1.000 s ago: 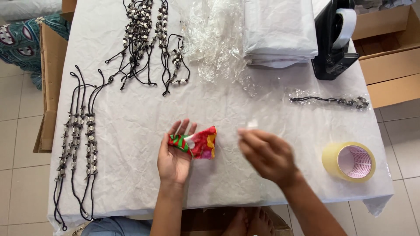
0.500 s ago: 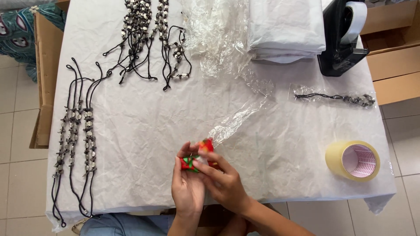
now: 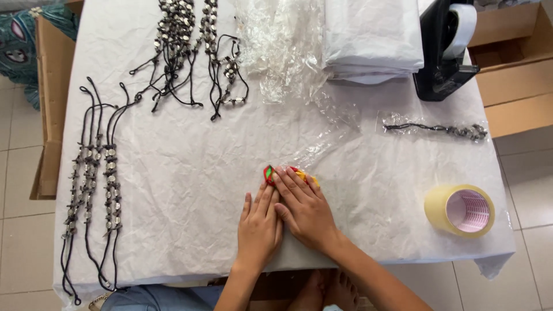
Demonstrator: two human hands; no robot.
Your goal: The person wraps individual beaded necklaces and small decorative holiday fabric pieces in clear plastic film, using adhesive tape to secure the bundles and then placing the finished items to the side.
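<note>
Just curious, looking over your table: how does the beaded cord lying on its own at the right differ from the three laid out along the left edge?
The single beaded cord lies crosswise inside a clear plastic sleeve; the three left cords lie bare on the white sheet. The single one sits alone near the black tape dispenser; the left three run lengthwise, side by side. Both are dark cords strung with pale beads.

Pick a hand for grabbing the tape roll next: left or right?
Right, probably. The right hand lies on the colourful item, on the tape roll's side; the left hand lies farther away, beside it.
</note>
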